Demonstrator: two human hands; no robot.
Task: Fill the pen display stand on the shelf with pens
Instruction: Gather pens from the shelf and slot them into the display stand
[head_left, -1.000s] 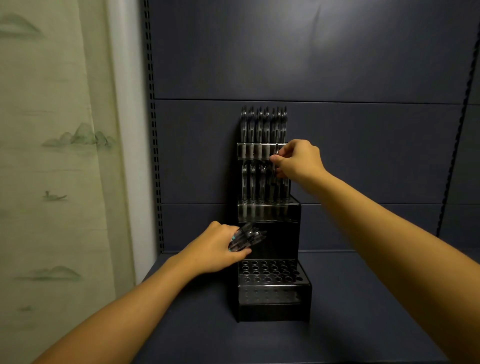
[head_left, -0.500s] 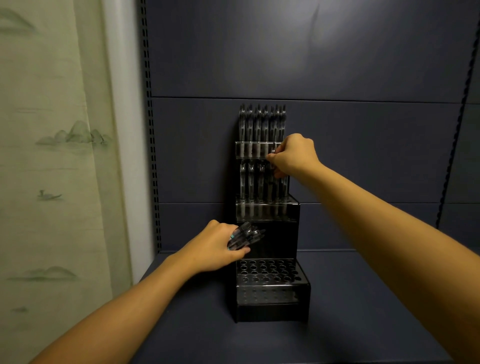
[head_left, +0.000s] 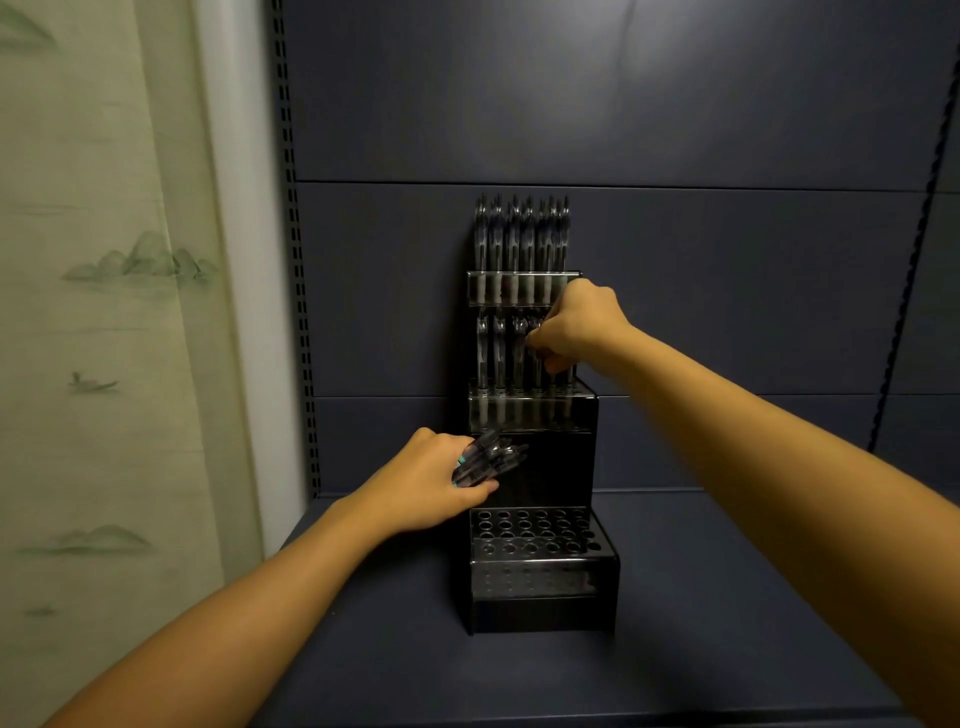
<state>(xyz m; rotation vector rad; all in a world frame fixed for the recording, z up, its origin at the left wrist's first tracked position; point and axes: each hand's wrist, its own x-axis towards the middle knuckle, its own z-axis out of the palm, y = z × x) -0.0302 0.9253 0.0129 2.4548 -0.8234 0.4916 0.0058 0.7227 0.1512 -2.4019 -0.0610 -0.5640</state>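
Both hands are up at the stand from where I'm watching. Right hand (head_left: 576, 325) is curled into a loose fist at the middle tier, fingertips pinching the top of a pen (head_left: 535, 353) that stands upright among its neighbours on the right side of that row; how deep it sits in its hole I can't tell. Left hand (head_left: 434, 480) is lower, just left of the stand, fingers wrapped around a bundle of pens (head_left: 488, 460) with their ends poking out to the right, a bit of teal showing near the fingers.

The pen display stand (head_left: 540, 587) is a black, three-stepped rack sitting on the dark shelf (head_left: 727, 623), backed up against the shelf's rear panel (head_left: 675, 104). Top tier carries a full-looking row of upright pens (head_left: 522, 236). Middle tier has pens standing across it too. Bottom tier shows only its grid of open holes (head_left: 530, 532), no pens in them. Off to the left hangs a pale curtain (head_left: 93, 312) printed with faint green hills.
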